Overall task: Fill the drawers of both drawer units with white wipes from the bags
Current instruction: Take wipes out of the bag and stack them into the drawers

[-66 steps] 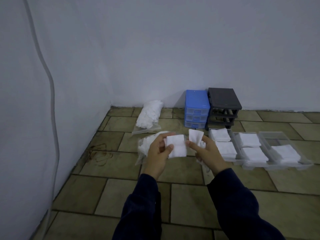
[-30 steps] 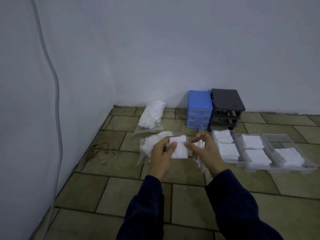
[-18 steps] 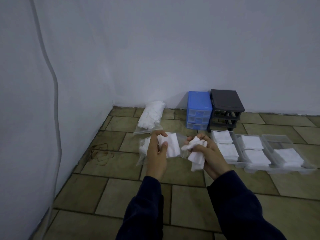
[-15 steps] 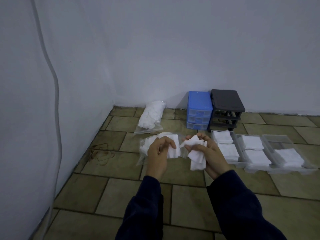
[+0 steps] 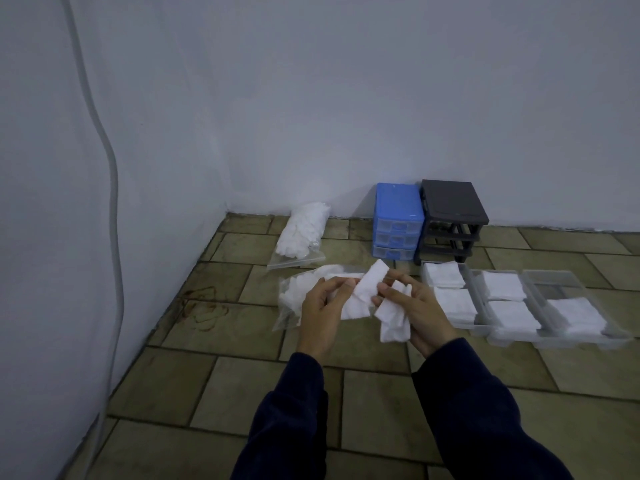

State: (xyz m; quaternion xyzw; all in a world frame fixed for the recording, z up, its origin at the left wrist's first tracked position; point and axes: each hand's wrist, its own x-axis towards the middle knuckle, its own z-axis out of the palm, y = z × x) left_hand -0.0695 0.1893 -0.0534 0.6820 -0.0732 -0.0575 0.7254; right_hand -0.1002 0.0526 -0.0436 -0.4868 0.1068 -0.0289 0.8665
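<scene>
A folded white wipe (image 5: 363, 294) was pinched by the left hand (image 5: 323, 311); crumpled wipes (image 5: 393, 315) were gripped in the curled right hand (image 5: 419, 311). Behind the left hand lay an open bag (image 5: 294, 299) of wipes. Right of the right hand, three clear drawers (image 5: 479, 299) were stacked with wipes.

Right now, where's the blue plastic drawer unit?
In the head view, the blue plastic drawer unit stands on the tiled floor against the back wall, directly left of the black drawer unit, behind the hands.
</scene>
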